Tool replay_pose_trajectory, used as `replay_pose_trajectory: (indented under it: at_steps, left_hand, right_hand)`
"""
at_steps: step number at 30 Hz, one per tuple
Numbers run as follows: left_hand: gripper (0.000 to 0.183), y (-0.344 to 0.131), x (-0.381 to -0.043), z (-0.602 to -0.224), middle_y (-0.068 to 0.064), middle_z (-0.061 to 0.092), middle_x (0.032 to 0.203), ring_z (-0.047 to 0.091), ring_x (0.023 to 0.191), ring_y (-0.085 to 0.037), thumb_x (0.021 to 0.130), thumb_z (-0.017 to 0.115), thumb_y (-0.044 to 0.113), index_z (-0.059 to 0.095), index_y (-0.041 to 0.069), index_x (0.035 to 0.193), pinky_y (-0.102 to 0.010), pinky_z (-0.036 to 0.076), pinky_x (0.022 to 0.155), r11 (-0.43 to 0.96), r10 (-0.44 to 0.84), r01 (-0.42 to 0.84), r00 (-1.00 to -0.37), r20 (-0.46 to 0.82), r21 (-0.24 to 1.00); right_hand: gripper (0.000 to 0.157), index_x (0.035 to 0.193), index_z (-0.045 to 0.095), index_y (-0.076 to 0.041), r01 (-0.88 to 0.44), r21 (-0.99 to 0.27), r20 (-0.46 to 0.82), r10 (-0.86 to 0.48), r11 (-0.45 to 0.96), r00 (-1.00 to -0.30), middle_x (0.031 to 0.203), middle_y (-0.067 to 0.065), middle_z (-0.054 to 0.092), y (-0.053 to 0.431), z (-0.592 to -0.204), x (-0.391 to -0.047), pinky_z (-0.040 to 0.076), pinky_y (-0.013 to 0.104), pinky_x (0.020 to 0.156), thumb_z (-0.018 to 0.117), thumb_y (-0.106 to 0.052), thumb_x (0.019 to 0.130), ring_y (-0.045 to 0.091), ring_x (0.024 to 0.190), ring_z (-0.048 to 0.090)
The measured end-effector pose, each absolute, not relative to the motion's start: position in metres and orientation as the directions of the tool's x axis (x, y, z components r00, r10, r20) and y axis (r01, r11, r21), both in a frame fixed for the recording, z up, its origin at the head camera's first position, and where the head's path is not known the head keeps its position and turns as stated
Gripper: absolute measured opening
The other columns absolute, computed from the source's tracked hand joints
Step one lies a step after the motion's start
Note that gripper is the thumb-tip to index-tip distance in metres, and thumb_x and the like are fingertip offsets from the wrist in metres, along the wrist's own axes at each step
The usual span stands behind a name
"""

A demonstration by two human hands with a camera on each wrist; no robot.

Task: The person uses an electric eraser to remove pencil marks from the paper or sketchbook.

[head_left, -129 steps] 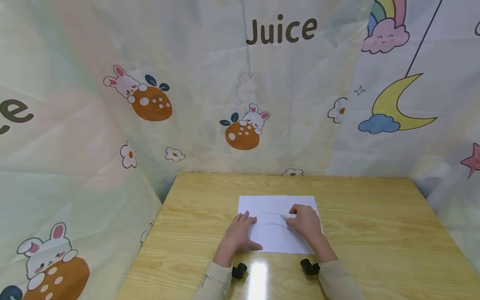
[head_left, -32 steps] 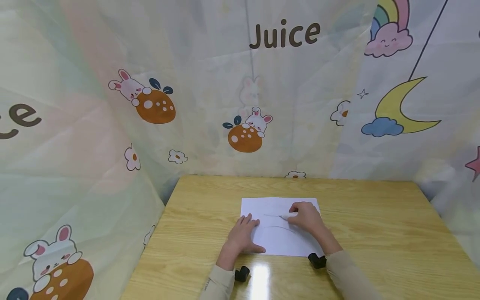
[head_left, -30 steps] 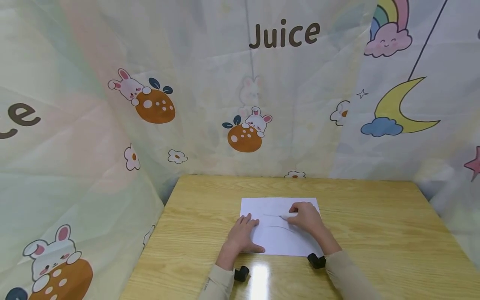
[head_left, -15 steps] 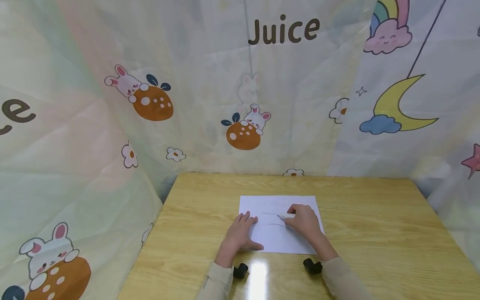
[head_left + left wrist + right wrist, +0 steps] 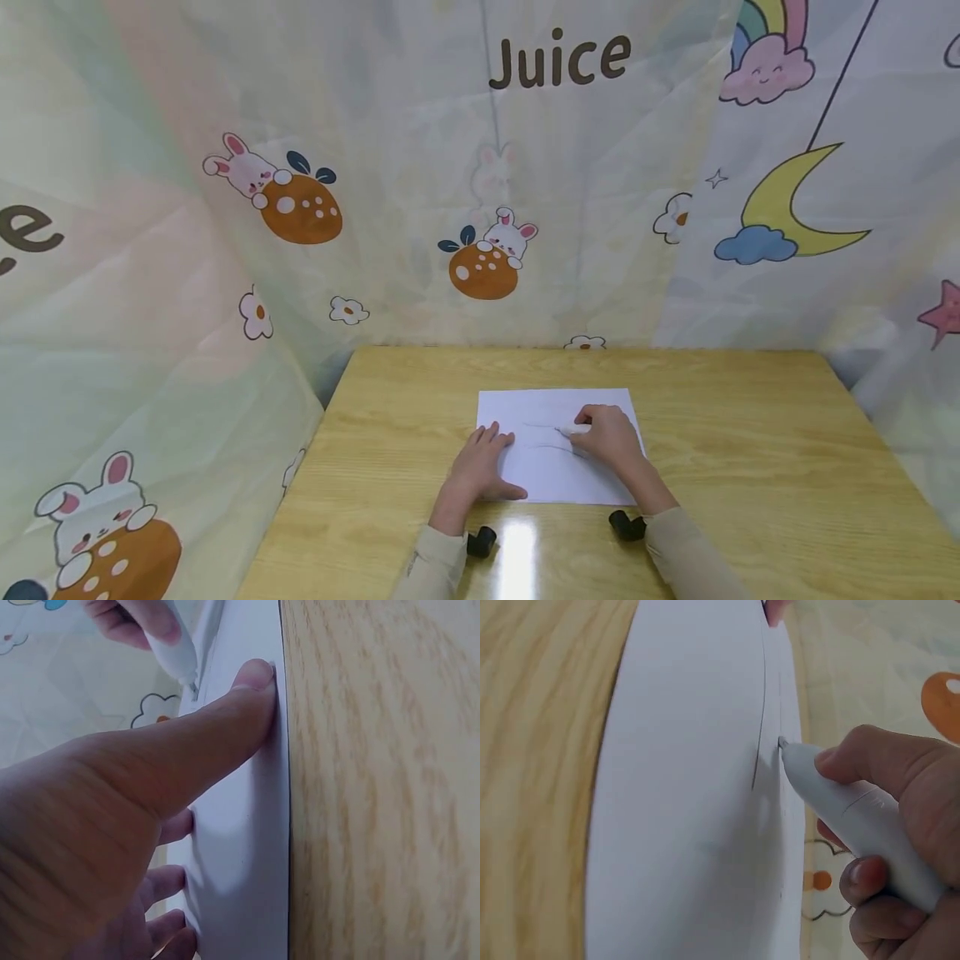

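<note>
A white sheet of paper (image 5: 540, 483) lies on the wooden table with two thin, nearly parallel lines on it. My left hand (image 5: 480, 462) rests spread on its left part, and in the left wrist view the thumb (image 5: 244, 701) presses near the paper's edge. My right hand (image 5: 611, 437) pinches a thick white pen (image 5: 847, 802) with a small metal tip. In the right wrist view the tip meets the paper at the end of the farther line, just past the nearer one. Part of the pen's rear is hidden in my palm.
The table (image 5: 735, 450) extends on both sides of the paper. Black wrist-worn pieces (image 5: 481, 542) show at both cuffs. A printed fabric curtain (image 5: 390, 208) with rabbits and flowers encloses the back and sides.
Both hands keep their places and grips. The pen tip sits slightly farther left on the paper than several seconds ago. The head view shifts a little.
</note>
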State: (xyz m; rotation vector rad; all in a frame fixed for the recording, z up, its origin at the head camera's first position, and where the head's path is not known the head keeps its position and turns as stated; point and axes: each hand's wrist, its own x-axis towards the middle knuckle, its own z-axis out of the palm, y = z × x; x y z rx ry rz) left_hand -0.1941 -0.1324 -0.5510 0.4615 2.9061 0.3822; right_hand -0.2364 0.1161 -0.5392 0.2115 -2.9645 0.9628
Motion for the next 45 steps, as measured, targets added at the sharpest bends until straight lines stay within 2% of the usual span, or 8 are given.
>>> replay_pose_trajectory:
  at_steps: [19, 25, 36, 41, 45]
  left_hand:
    - [0.094, -0.134, -0.193, -0.55, -0.015, 0.033, 0.153, 0.029, 0.139, -0.037, 0.065, 0.083, 0.06, 0.05, 0.016, 0.142, -0.049, 0.032, 0.109, 0.917, 0.324, 0.279, -0.938, -0.125, 0.285]
    - [0.095, -0.132, -0.19, -0.547, -0.015, 0.035, 0.152, 0.031, 0.138, -0.038, 0.064, 0.084, 0.059, 0.051, 0.015, 0.141, -0.05, 0.033, 0.108, 0.911, 0.332, 0.287, -0.936, -0.116, 0.297]
    - [0.093, -0.134, -0.186, -0.551, -0.015, 0.034, 0.153, 0.03, 0.139, -0.037, 0.065, 0.082, 0.06, 0.051, 0.016, 0.141, -0.05, 0.034, 0.108, 0.911, 0.32, 0.275, -0.941, -0.107, 0.306]
    - [0.094, -0.133, -0.185, -0.554, -0.015, 0.034, 0.153, 0.03, 0.139, -0.038, 0.065, 0.082, 0.061, 0.051, 0.016, 0.141, -0.051, 0.033, 0.108, 0.909, 0.326, 0.276, -0.938, -0.12, 0.313]
    - [0.093, -0.133, -0.186, -0.555, -0.015, 0.034, 0.153, 0.029, 0.139, -0.037, 0.065, 0.082, 0.06, 0.051, 0.016, 0.141, -0.051, 0.034, 0.108, 0.908, 0.322, 0.277, -0.941, -0.1, 0.315]
  right_hand:
    - [0.015, 0.082, 0.071, -0.01, -0.182, -0.575, 0.056, -0.183, 0.798, -0.981, 0.084, 0.003, 0.07, 0.113, -0.538, -0.244, 0.053, 0.04, 0.067, 0.078, -0.016, 0.071, 0.018, 0.074, 0.062]
    - [0.016, 0.081, 0.071, -0.01, -0.149, -0.578, 0.057, -0.143, 0.802, -0.988, 0.083, 0.002, 0.07, 0.11, -0.538, -0.24, 0.054, 0.039, 0.067, 0.08, -0.016, 0.07, 0.019, 0.075, 0.063]
    - [0.016, 0.082, 0.071, -0.009, -0.137, -0.57, 0.086, -0.107, 0.81, -0.99, 0.078, 0.001, 0.068, 0.104, -0.544, -0.234, 0.052, 0.037, 0.06, 0.078, -0.016, 0.069, 0.016, 0.067, 0.058]
    - [0.018, 0.08, 0.07, -0.009, -0.081, -0.602, 0.051, -0.063, 0.794, -0.997, 0.073, 0.0, 0.066, 0.103, -0.548, -0.226, 0.048, 0.033, 0.054, 0.081, -0.015, 0.067, 0.014, 0.061, 0.054]
    - [0.019, 0.081, 0.07, -0.008, -0.101, -0.616, 0.107, -0.044, 0.781, -0.993, 0.073, 0.0, 0.066, 0.101, -0.549, -0.225, 0.048, 0.032, 0.054, 0.081, -0.016, 0.069, 0.014, 0.06, 0.054]
